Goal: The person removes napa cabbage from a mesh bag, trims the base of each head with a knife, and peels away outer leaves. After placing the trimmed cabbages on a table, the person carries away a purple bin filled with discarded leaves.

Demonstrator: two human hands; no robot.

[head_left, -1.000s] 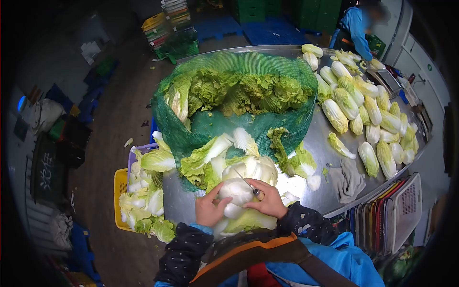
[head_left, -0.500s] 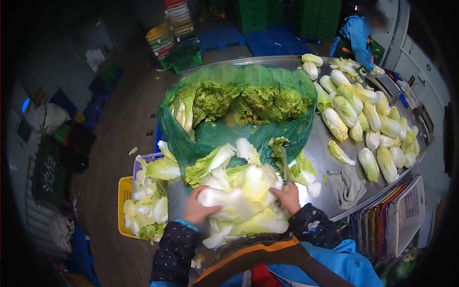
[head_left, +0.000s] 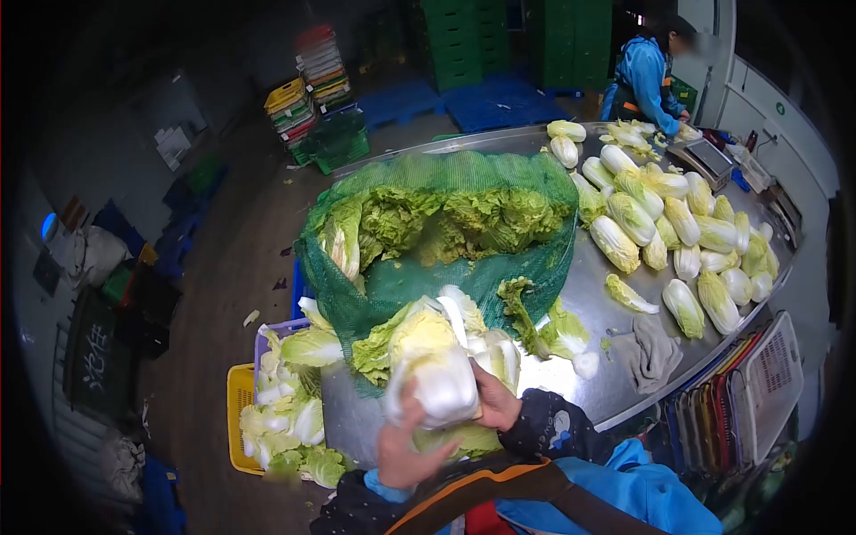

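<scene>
1. Cabbage up front, over the near edge of the table, white base towards the body! The right hand grips its side; the left hand, blurred, has fingers spread against it. Whether the right also holds something, I cannot tell.
2. Looks like the handling stage, the cabbage being steadied or turned; a surer hold would call for the left fingers to close in.
3. To the left, a purple basket, heaped with loose leaves, and a yellow basket right beside it.
4. Beyond the cabbage, the green net sack gapes, packed with leafy heads.
5. Further right, a pile of pale cabbages; past it, a person in blue.
6. Far back, stacked green crates, contents hidden.
</scene>
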